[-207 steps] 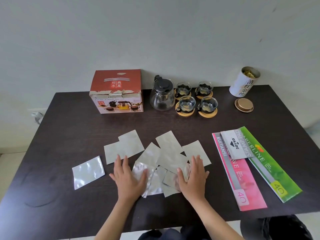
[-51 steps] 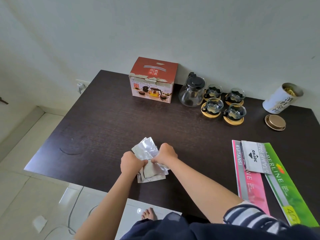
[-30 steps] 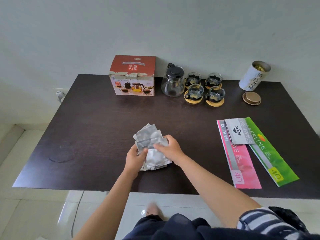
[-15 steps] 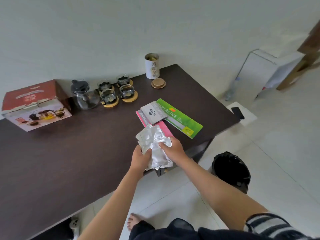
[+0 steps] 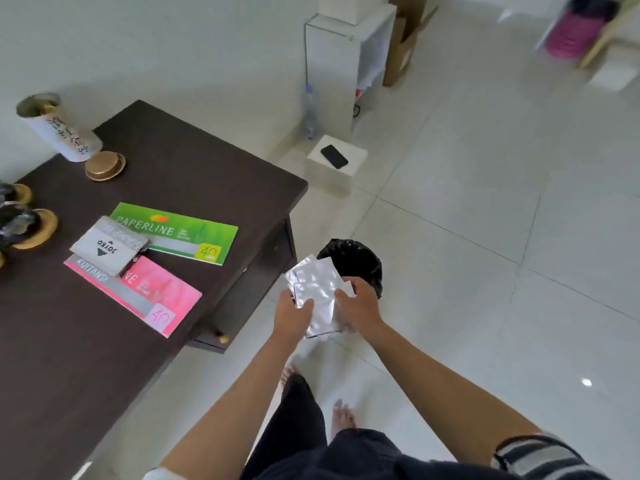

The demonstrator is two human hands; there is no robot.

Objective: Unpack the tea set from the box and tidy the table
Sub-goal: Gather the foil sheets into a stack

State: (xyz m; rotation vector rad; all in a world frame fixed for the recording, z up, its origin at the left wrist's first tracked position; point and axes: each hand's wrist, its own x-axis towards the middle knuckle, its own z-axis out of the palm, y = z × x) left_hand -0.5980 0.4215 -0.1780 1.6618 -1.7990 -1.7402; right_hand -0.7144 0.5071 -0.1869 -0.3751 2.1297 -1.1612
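A crumpled stack of shiny silver foil wrappers (image 5: 317, 296), flat rectangular pouches with glossy, wrinkled faces, is held out past the edge of the dark brown wood-grain table (image 5: 69, 358), above a round bin lined with a black plastic bag (image 5: 356, 263) on the glossy white floor tiles. The left hand (image 5: 294, 318) clamps the stack's left edge, thumb on top and fingers curled beneath; the right hand (image 5: 356, 306) closes on its right edge, knuckles up. Both forearms reach forward from the body, bare. On the table lie a green cardboard paper pack (image 5: 183, 233), a pink receipt book (image 5: 145, 294) and a grey stamp-pad box (image 5: 107, 251) resting across both. Farther back stand a white cylindrical tea tin (image 5: 60, 135), open, and beside it its round gold metal lid (image 5: 104, 166).
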